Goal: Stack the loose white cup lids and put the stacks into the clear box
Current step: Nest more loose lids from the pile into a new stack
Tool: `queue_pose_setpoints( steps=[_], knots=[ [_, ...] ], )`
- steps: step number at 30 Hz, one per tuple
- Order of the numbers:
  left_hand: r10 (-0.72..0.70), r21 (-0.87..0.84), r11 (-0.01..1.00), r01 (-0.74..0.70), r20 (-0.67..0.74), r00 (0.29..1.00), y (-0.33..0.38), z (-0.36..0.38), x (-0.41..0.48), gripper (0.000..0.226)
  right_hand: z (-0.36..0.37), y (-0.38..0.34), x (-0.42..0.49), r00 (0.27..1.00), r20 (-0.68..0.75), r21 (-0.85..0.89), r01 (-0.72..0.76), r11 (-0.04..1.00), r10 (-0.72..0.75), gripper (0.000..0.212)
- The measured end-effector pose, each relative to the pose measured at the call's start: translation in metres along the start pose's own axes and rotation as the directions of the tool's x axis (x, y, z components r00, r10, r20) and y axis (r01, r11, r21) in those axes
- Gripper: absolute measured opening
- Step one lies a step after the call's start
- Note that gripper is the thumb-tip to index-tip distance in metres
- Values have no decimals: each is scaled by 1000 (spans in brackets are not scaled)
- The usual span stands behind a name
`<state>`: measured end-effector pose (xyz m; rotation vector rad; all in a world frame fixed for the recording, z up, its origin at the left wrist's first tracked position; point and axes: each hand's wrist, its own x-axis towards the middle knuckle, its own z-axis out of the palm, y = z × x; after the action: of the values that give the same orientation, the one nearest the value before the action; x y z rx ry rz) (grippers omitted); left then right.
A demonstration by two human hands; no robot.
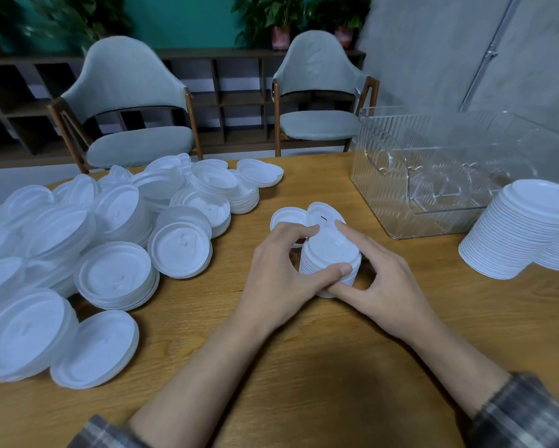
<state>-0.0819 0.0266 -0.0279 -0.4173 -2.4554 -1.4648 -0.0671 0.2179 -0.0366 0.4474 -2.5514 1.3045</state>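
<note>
A short stack of white cup lids (329, 250) stands on the wooden table in the middle. My left hand (281, 279) grips it from the left, thumb on the near rim and forefinger on top. My right hand (381, 279) holds it from the right, forefinger laid across the top, thumb at the base. One loose lid (286, 218) lies just behind the stack. A big heap of loose lids (110, 247) covers the table's left side. The clear box (459, 176) stands at the back right, holding no lids that I can see.
Two tall finished lid stacks (523, 231) stand at the right edge, in front of the box. Two grey chairs (132, 105) sit behind the table. Bare wood (304, 367) stretches between my forearms and toward the near edge.
</note>
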Motion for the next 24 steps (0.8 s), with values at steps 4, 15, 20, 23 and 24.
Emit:
queue_pose_setpoints(
  steps=[4,15,20,23,24],
  knots=[
    [65,-14,998,-65,2,998,-2,-4,1,42,-2,2,-1,999,-29,-32,-16,999,15,87],
    [200,402,886,-231,117,973,-37,-6,15,43,-12,10,-4,989,-117,-93,-104,990,93,83],
    [193,423,889,-176,3,981,-41,-8,16,16,-12,9,-3,989,-113,-90,-110,990,100,83],
    [196,464,871,-161,-29,980,-41,-11,18,17,-13,9,-3,989,-107,-87,-114,990,105,84],
    [198,470,868,-159,-35,980,-40,-12,18,18,-12,9,-2,988,-106,-88,-119,989,109,84]
  ],
)
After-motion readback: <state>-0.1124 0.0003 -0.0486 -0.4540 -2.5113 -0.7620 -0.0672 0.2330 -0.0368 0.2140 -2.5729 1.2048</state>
